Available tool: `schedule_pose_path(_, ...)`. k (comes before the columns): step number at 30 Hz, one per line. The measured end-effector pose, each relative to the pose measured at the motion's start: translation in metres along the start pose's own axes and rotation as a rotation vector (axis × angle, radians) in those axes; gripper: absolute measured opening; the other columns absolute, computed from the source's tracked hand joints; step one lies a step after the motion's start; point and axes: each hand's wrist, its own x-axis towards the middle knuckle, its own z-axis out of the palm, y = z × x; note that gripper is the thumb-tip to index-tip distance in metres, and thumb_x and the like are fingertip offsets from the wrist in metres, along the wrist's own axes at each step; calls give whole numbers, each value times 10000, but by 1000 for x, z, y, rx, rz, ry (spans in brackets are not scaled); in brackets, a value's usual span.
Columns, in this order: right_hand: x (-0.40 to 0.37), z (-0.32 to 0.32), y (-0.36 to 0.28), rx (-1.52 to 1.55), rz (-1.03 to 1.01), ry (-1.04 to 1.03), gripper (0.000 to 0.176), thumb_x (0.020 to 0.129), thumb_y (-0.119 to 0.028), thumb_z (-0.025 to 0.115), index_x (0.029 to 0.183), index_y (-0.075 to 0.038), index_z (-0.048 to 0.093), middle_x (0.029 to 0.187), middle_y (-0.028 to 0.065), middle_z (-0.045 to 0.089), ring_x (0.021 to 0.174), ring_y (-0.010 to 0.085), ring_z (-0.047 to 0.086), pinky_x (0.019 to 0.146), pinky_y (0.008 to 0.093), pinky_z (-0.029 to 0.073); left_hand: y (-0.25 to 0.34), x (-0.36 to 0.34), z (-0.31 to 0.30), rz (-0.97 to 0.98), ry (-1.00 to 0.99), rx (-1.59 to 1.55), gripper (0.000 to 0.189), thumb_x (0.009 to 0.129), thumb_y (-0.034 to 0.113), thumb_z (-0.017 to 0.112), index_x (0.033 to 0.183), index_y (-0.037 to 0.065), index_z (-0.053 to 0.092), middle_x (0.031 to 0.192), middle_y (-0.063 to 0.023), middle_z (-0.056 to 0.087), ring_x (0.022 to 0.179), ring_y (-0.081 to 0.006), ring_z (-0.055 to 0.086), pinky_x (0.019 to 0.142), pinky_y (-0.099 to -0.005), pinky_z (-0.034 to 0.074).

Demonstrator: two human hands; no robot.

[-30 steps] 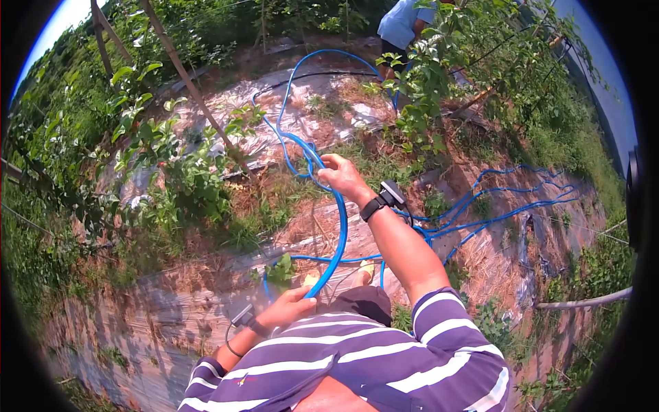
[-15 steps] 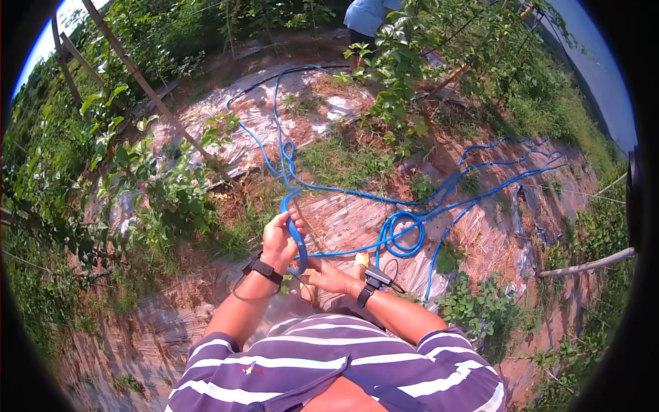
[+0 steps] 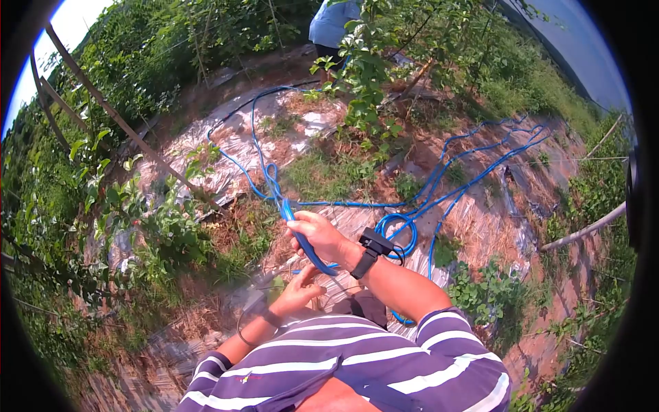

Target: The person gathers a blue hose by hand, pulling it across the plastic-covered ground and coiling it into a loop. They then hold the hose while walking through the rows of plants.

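The blue hose (image 3: 318, 262) runs through my right hand (image 3: 317, 237), whose fingers are wrapped round it at the centre of the view. From there the hose slants up to a small twisted loop and down to the right. My left hand (image 3: 296, 294) is lower and nearer my body, below the held stretch of hose. Its index finger points up toward the hose, and its other fingers look loosely bent and apart, with nothing seen in them. A black device is strapped to my right wrist.
More blue hose (image 3: 464, 189) lies in strands and a coil on the plastic-covered ground (image 3: 329, 218). A person (image 3: 333, 26) in a light blue top stands beyond a leafy plant (image 3: 367, 103). Wooden poles (image 3: 117, 117) lean at the left; another pole (image 3: 583, 226) is at the right.
My left hand has let go of the hose and dropped toward my body. My right hand has moved up and taken hold of it. The view has shifted slightly.
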Motion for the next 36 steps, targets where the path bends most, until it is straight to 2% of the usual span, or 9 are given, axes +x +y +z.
schedule_pose_path(5, 5, 17, 7, 6, 0, -87, 178, 999, -246, 602, 1034, -74, 573, 908, 38, 615, 763, 140, 647, 653, 315, 566, 2, 17, 23, -49, 130, 110, 334, 981, 260, 626, 1203, 11, 634, 1104, -83, 679, 1062, -184, 605, 943, -365, 482)
schedule_pose_path(8, 1, 3, 18, -208, -16, -149, 237, 1024, -301, 565, 1061, -68, 582, 961, 57, 640, 842, 147, 661, 807, 329, 566, 35, 2, 23, -46, 37, 140, 340, 1034, 290, 535, 1176, 4, 651, 1152, -117, 677, 1115, -187, 595, 963, -356, 467)
schedule_pose_path(10, -3, -25, 31, -557, -154, -230, 325, 1059, -371, 475, 1098, -67, 584, 984, 60, 648, 907, 149, 654, 875, 323, 546, 41, -5, 7, -91, 17, -157, 366, 1034, 301, 534, 1118, -36, 651, 1193, -140, 676, 1093, -234, 635, 959, -413, 498)
schedule_pose_path(14, -46, -57, 76, -184, 190, -444, 605, 1068, -507, 366, 1320, 0, 579, 1300, 104, 619, 1223, 227, 586, 1089, 401, 433, 71, -3, -28, -4, 221, -998, 291, 1019, 305, 530, 935, 37, 608, 934, -119, 674, 948, -285, 639, 938, -483, 527)
schedule_pose_path(20, -70, -64, 134, -722, 54, -286, 431, 987, -384, 619, 1249, -42, 641, 1096, 74, 689, 1046, 136, 623, 927, 340, 491, 101, -3, -52, 179, 295, -1253, 225, 1000, 244, 542, 953, 30, 593, 936, -99, 629, 901, -263, 606, 940, -444, 474)
schedule_pose_path(25, -86, -112, 130, -871, -30, 224, 241, 910, -305, 734, 942, -67, 735, 684, -22, 592, 672, 78, 530, 612, 317, 448, 83, 7, -69, 176, 245, -1094, 223, 997, 249, 546, 981, 44, 632, 991, -101, 674, 990, -285, 634, 991, -467, 472)
schedule_pose_path(30, -140, -156, 107, -936, -138, 379, 213, 806, -269, 751, 920, -89, 733, 747, 90, 686, 740, 154, 660, 682, 349, 501, 9, 1, -61, -185, 397, -1147, 203, 976, 251, 551, 940, 66, 628, 973, -91, 681, 1034, -290, 644, 909, -491, 522)
schedule_pose_path(33, -157, -153, 107, -1258, -121, 392, 236, 743, -277, 737, 944, -153, 740, 863, 120, 722, 866, 332, 694, 739, 434, 521, -7, -11, -50, -223, 412, -1133, 198, 965, 249, 558, 906, 66, 606, 916, -81, 656, 975, -281, 637, 888, -493, 519)
schedule_pose_path(36, -151, -144, 133, -1192, -28, 379, 217, 738, -160, 706, 946, -100, 714, 873, 156, 711, 863, 323, 691, 758, 418, 515, 9, -16, -51, -162, 344, -1142, 186, 957, 243, 565, 887, 76, 606, 910, -89, 650, 967, -301, 631, 887, -492, 514)
